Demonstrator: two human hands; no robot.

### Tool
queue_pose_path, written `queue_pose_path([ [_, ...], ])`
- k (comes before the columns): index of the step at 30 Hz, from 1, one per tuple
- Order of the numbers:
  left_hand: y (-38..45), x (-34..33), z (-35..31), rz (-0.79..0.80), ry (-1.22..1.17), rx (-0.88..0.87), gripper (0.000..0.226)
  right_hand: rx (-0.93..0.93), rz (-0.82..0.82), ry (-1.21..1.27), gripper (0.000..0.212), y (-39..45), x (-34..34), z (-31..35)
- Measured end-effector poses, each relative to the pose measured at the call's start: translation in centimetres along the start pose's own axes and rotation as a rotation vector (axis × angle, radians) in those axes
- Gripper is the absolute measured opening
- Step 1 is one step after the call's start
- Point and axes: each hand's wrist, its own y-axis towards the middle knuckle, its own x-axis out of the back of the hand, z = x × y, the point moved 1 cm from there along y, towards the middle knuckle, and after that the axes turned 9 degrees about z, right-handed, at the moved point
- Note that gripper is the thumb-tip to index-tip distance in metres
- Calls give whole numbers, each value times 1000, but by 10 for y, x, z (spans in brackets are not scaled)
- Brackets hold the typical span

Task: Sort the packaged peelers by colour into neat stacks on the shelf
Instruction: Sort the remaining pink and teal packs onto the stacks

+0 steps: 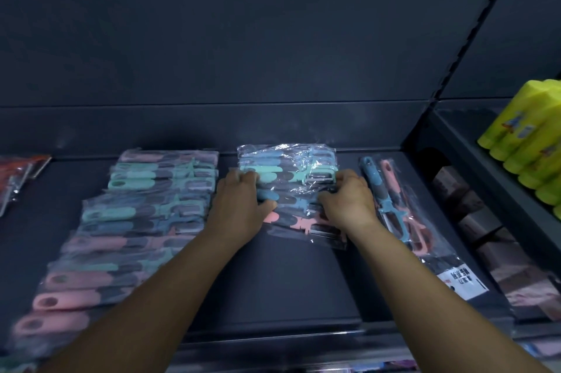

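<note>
A small pile of packaged peelers (288, 166) in clear bags lies mid-shelf, with teal, blue and pink ones mixed. My left hand (238, 205) grips its left side, thumb over a blue peeler. My right hand (349, 201) grips the right side near the blades. A long overlapping row of packaged peelers (121, 230), teal at the back and pink at the front, runs down the left of the dark shelf (273, 281).
Longer blue and pink peelers (391, 199) in bags with a white label lie to the right. Orange-handled packs (18, 175) sit at far left. Yellow bottles (528, 135) stand on the neighbouring shelf at right, brown boxes below them.
</note>
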Motion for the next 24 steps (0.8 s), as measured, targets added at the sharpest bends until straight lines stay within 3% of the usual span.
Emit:
queue_pose_path([
  [5, -3, 4, -6, -12, 149, -197, 45, 8, 39, -91, 46, -8, 5, -1],
  [9, -9, 6, -9, 181, 286, -400, 55, 5, 78, -190, 52, -25, 12, -6],
  [13, -12, 2, -3, 233, 274, -380, 60, -10, 178, -243, 66, -41, 14, -11],
  [16, -13, -1, -4, 191, 225, -368, 53, 6, 203, -212, 60, -45, 11, -9],
  [24, -20, -12, -4, 67, 118, -271, 45, 88, 93, 21, 50, -37, 1, -12],
])
